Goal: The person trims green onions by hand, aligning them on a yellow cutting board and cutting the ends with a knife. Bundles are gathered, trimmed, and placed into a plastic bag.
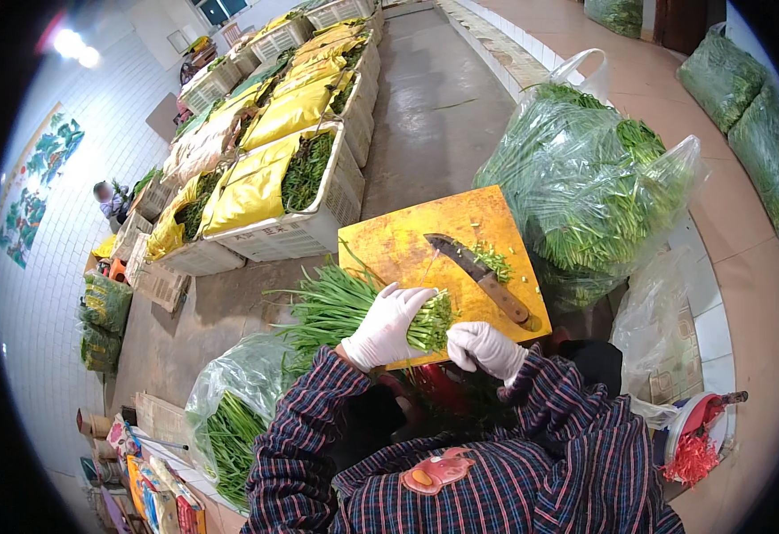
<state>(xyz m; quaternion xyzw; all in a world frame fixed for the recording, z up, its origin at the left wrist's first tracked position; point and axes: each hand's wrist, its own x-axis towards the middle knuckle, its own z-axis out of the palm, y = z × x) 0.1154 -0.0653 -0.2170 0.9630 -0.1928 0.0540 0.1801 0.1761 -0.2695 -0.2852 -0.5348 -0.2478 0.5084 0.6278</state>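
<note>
My left hand (384,327), in a white glove, is wrapped round a bunch of long green chives (329,307). The pale cut ends face right, and the leafy ends hang past the board's left edge. Close to the cut ends is my gloved right hand (485,348), its fingers curled in; anything inside them is hidden. Both hands are over the near edge of a yellow cutting board (376,227). A knife (471,263) with a dark blade and wooden handle lies on the board, its handle toward me. Short trimmed stem pieces (496,261) are scattered beside the blade.
A large clear bag of chives (585,196) stands right of the board, and another bag (234,427) sits at the lower left. White crates (345,178) of greens line the floor ahead. A tub with red ties (694,456) is at the lower right. Someone (109,203) sits far left.
</note>
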